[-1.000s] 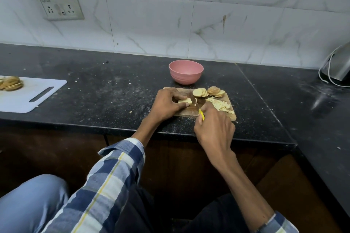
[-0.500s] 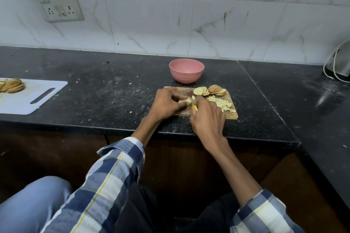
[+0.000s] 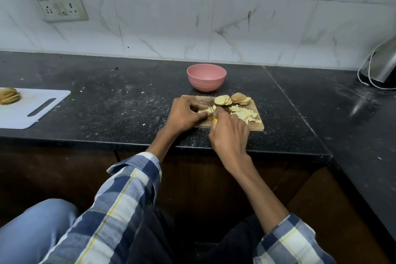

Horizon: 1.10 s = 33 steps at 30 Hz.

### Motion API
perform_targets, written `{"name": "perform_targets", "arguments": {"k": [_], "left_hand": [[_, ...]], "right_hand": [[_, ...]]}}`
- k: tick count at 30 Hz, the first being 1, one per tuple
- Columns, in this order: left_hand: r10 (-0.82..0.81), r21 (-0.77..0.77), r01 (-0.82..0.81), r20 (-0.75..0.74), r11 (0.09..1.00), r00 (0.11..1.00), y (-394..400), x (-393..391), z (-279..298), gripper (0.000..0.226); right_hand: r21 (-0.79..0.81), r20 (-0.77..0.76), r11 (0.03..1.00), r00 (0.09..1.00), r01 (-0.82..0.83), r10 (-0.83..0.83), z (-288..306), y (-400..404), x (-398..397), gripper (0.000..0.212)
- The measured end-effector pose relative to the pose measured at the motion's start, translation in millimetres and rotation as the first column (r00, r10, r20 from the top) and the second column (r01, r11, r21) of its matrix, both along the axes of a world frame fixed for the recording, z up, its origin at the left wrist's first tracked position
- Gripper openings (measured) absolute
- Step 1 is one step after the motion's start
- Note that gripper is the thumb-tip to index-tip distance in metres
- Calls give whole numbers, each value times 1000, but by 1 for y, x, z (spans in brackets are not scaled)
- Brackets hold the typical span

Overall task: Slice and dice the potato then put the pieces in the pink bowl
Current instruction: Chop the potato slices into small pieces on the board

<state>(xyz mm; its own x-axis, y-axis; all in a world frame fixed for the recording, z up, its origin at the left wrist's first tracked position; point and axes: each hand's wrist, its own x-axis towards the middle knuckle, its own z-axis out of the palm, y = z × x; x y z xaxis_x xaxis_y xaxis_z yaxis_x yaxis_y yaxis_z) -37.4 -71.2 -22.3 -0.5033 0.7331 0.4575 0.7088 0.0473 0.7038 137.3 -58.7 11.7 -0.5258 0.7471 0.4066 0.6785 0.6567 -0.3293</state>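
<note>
White marble-look tiles back a dark speckled table (image 3: 107, 113). Near its front edge lies a wooden cutting board (image 3: 255, 127), and just behind it stands the pink bowl (image 3: 206, 77). The left hand (image 3: 186, 113) curls over a potato piece (image 3: 204, 110), pinning it to the board's left half. The right hand (image 3: 229, 133) grips a yellow-handled knife (image 3: 215, 120) (blade mostly hidden) beside that piece. Round slices (image 3: 232, 99) line the board's far edge; diced bits (image 3: 246, 113) lie on its right half.

At the table's left edge sits a white board (image 3: 32, 111).
</note>
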Motion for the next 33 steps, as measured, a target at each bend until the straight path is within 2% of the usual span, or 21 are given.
{"name": "perform_targets", "arguments": {"k": [8, 14, 28, 33], "left_hand": [[3, -24, -3, 1, 1000, 1000, -3, 2, 2, 27], [-16, -66, 17, 16, 998, 1000, -7, 0, 5, 28], [-40, -7, 41, 65, 999, 997, -8, 2, 5, 19], [-22, 1, 22, 80, 1000, 997, -8, 1, 5, 19]], "right_hand": [[-44, 38, 999, 999, -13, 14, 20, -11, 35, 21], [-20, -38, 1000, 999, 4, -5, 28, -6, 32, 19], [-79, -18, 997, 1000, -7, 6, 7, 5, -13, 27], [-64, -28, 998, 1000, 7, -9, 4, -6, -6, 36]]}}
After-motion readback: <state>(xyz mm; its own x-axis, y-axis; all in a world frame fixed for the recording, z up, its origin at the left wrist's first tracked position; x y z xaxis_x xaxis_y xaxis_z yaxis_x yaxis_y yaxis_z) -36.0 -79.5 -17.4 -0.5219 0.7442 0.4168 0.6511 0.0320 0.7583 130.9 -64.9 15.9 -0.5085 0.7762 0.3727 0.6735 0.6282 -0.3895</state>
